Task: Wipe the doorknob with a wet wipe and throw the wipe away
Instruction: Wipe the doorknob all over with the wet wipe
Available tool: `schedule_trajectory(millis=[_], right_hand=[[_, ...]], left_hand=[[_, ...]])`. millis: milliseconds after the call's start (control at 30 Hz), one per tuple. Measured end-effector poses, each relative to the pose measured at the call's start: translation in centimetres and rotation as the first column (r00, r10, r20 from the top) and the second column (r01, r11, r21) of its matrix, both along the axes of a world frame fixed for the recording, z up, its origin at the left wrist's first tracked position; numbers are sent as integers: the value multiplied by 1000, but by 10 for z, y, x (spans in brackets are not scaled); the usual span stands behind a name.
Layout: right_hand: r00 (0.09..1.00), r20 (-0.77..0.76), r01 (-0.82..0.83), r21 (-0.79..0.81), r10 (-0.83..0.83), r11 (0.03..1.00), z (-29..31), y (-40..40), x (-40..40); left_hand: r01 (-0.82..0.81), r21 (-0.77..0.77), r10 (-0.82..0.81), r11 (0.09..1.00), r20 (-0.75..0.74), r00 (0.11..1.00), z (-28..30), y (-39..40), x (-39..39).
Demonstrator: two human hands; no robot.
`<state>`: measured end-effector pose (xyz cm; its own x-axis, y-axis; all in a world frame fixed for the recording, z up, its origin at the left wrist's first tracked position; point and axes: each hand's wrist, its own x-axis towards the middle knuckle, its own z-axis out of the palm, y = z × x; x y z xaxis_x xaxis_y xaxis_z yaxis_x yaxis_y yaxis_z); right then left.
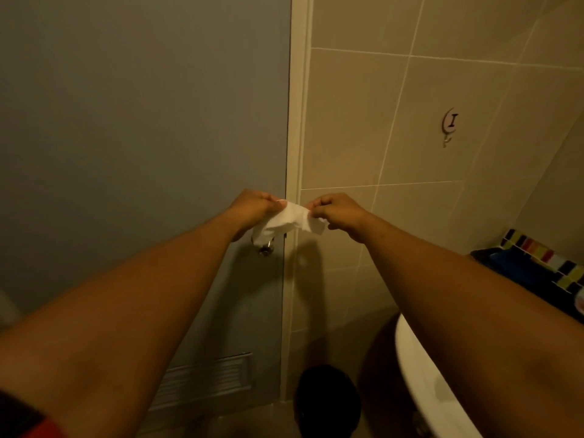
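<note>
Both hands, left hand (252, 207) and right hand (339, 214), pinched a crumpled, soft white wet wipe (290, 223) stretched between them, above the shiny round metal doorknob (265, 248).

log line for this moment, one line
left hand: holds wipe | right hand: holds wipe | wipe: stretched above doorknob | wiping: not begun

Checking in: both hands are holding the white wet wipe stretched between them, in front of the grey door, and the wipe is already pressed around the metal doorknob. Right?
Not quite. In the head view the left hand and right hand do hold the white wet wipe between them before the grey door, but the wipe hangs above the metal doorknob, not pressed around it.
</note>
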<state>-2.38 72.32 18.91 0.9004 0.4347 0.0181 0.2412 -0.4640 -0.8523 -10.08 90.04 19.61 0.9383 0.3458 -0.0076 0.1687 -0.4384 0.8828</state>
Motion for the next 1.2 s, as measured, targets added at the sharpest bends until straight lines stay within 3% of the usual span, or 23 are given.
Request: schedule_trajectory(millis=[267, 400, 567, 733, 933, 1033, 1200], right_hand=[[959, -181, -214, 50, 220, 975, -12, 31, 28], [959, -146, -233, 84, 243, 969, -18, 37, 46], [921, -114, -372, 30, 373, 928, -21, 41, 57], [893, -137, -432, 12, 429, 902, -27, 50, 57], [851, -197, -463, 156, 487, 873, -31, 59, 59], [827, -194, -513, 122, 527, 850, -33, 61, 61], [853, -213, -452, 154, 476, 879, -36, 62, 66]], left_hand=[[-67, 59, 65, 996, 28, 997, 4, 17, 10], [-131, 66, 129, 989, 31, 991, 2, 26, 9], [-164, 27, 162, 986, 55, 985, -5, 32, 9], [-190, 18, 187, 982, 106, 977, -8, 31, 13], [-177, 6, 177, 984, 53, 983, -4, 32, 9], [-182, 4, 181, 983, 42, 982, -3, 35, 6], [-223, -30, 225, 974, 95, 970, -4, 36, 7]])
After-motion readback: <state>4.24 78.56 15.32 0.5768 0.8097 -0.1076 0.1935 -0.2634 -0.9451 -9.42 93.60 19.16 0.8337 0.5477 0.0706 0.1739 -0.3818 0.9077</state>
